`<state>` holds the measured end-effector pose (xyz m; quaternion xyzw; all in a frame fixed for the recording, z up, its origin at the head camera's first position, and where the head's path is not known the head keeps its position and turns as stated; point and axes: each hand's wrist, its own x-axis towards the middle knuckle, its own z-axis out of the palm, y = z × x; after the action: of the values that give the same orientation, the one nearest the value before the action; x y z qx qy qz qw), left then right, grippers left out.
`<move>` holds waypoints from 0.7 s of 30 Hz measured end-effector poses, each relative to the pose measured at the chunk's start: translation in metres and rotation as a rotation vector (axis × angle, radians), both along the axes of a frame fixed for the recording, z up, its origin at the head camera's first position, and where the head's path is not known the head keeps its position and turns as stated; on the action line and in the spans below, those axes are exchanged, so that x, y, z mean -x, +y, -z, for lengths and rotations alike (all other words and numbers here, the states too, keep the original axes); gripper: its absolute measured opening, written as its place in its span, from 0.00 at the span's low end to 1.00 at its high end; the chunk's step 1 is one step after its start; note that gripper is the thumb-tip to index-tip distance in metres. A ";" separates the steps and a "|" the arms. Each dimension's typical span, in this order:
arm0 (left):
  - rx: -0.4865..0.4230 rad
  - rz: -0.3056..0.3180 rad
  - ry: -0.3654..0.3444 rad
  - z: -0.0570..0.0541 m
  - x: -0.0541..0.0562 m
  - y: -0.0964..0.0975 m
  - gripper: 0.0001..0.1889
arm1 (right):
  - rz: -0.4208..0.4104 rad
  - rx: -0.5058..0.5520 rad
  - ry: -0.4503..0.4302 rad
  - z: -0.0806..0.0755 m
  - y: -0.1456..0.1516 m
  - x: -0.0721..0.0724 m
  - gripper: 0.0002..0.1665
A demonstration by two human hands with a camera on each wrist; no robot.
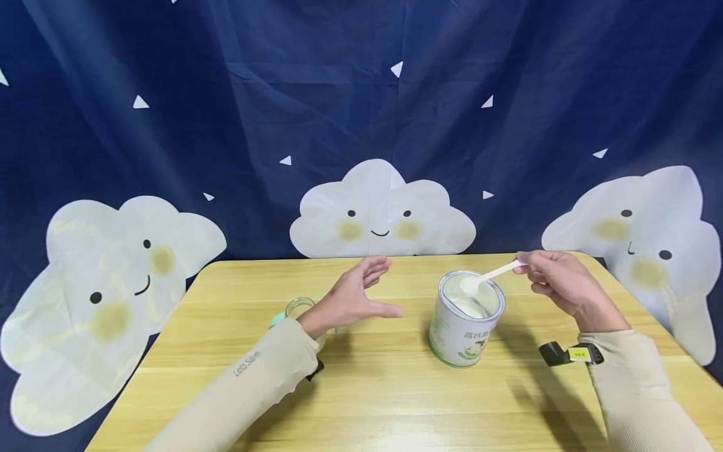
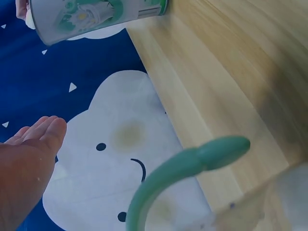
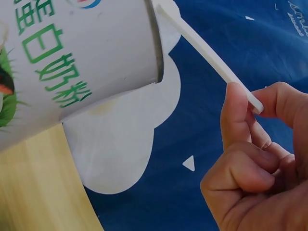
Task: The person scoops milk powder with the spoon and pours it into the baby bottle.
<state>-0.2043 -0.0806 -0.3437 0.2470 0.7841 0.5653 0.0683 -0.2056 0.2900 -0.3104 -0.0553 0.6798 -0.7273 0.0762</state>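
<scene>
The right hand pinches the tail end of a slim white plastic scoop between thumb and fingertips, clamped on the handle alone; the scoop slopes down leftward from that grip, its bowl at the mouth of a white cylindrical metal tin with green lettering. Pale powder lies inside, below the bowl; whether the bowl touches it or carries any is unclear. The scoop should be light and fairly stiff, but a hold so far back gives little control over tipping; nearer the bowl would be steadier. The tin, just left of the grip, looks rigid, smooth and heavier, best steadied round its side wall. Further left, the left hand holds nothing, thumb and fingers spread apart, clear of the tin. Beyond it, partly hidden by the forearm, stands a clear round-mouthed vessel, likely breakable if glass.
</scene>
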 end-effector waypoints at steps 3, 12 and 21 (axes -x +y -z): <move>-0.003 0.002 -0.002 -0.002 -0.002 -0.006 0.50 | 0.001 0.018 0.003 -0.002 -0.002 0.000 0.19; -0.005 0.005 0.013 -0.002 -0.004 -0.023 0.51 | 0.027 0.070 -0.002 -0.006 -0.014 0.001 0.20; 0.014 -0.009 0.005 -0.004 -0.007 -0.038 0.51 | 0.033 0.095 -0.008 -0.010 -0.029 0.004 0.21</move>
<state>-0.1978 -0.1187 -0.3395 0.2441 0.7893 0.5596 0.0656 -0.2099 0.2609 -0.3008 -0.0449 0.6449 -0.7602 0.0641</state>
